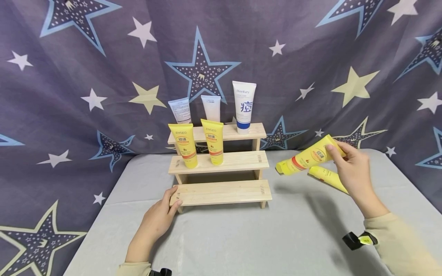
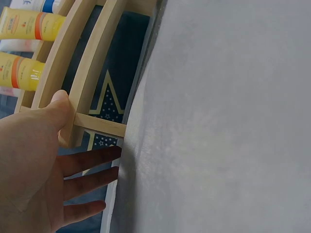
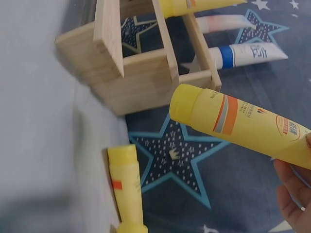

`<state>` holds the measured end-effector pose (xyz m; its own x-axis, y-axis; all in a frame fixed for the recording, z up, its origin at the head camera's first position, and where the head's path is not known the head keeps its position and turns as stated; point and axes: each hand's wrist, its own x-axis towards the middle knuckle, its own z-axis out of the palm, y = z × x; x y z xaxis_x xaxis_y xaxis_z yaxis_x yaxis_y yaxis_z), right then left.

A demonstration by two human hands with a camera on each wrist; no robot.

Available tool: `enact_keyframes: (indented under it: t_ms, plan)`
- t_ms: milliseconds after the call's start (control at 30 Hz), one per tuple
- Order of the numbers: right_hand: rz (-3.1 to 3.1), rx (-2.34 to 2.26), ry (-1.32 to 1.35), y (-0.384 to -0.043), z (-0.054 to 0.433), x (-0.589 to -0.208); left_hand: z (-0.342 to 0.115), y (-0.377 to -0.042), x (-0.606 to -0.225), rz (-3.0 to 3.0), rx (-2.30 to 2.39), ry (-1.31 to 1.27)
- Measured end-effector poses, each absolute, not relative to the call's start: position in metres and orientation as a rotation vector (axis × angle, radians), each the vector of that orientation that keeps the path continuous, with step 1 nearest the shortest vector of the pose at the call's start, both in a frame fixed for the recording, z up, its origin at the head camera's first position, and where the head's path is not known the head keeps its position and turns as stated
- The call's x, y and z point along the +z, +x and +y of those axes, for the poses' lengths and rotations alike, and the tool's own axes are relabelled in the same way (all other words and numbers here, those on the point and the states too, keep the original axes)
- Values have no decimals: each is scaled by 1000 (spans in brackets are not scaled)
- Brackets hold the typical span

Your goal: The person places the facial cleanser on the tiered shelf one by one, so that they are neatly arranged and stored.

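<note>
My right hand (image 1: 353, 172) pinches a yellow squeeze tube (image 1: 305, 158) by its flat end, right of the wooden three-step stand (image 1: 221, 193). The tube is tilted, its cap pointing left and down, above the table. Below it lies another yellow tube (image 1: 328, 178), partly behind the hand; the right wrist view also catches a further yellow end (image 3: 131, 227) beside that lying tube. My left hand (image 1: 157, 220) holds the front left corner of the stand's lowest step with thumb and index finger; its other fingers extend beside it. Two yellow tubes (image 1: 184, 143) (image 1: 213, 140) stand capped-end down on the middle step.
On the top step stand a white tube with a blue cap (image 1: 244, 105), a pale tube (image 1: 211, 107) and a light blue tube (image 1: 180, 109), the latter two partly hidden. A grey cloth covers the table (image 1: 241, 241). A star-patterned curtain (image 1: 214, 50) hangs behind.
</note>
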<state>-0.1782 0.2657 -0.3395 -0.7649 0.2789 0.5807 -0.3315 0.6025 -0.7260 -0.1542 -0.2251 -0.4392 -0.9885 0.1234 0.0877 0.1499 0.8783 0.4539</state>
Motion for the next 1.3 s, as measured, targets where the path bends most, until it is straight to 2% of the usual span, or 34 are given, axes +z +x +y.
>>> enact_keyframes:
  t_ms: [700, 1300]
  plan:
    - [-2105, 1281, 125, -191, 218, -327, -224, -154, -440, -2989, -728, -211]
    - [-2117, 1256, 317, -214, 175, -320, -225, -155, -441, -2982, -724, -213]
